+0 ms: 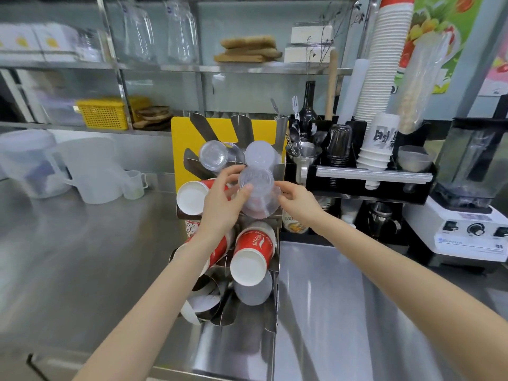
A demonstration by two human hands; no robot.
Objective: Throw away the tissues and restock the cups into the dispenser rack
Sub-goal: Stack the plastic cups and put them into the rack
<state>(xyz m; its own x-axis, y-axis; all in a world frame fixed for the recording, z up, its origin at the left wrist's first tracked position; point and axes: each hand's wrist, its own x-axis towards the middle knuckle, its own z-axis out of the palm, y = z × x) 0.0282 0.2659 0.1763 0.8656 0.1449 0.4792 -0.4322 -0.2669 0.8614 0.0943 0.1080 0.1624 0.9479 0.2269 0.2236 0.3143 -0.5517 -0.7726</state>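
A steel dispenser rack [270, 306] stands on the counter in front of a yellow board [178, 149]. Its slots hold red paper cups [254, 250], white-bottomed cups [191, 198] and clear plastic cups [213, 155]. My left hand [224, 204] and my right hand [295, 202] both grip a stack of clear plastic cups [258, 188] in the rack's middle right slot, its base facing me. The left fingers curl around its left side, and the right fingers touch its right rim. No tissues are in view.
A black organiser [371, 185] with utensils, a tall stack of white paper cups [382, 78] and a bottle stands to the right. A blender [472, 204] is at far right. Plastic jugs [88, 171] sit at left. A steel counter [82, 257] lies below.
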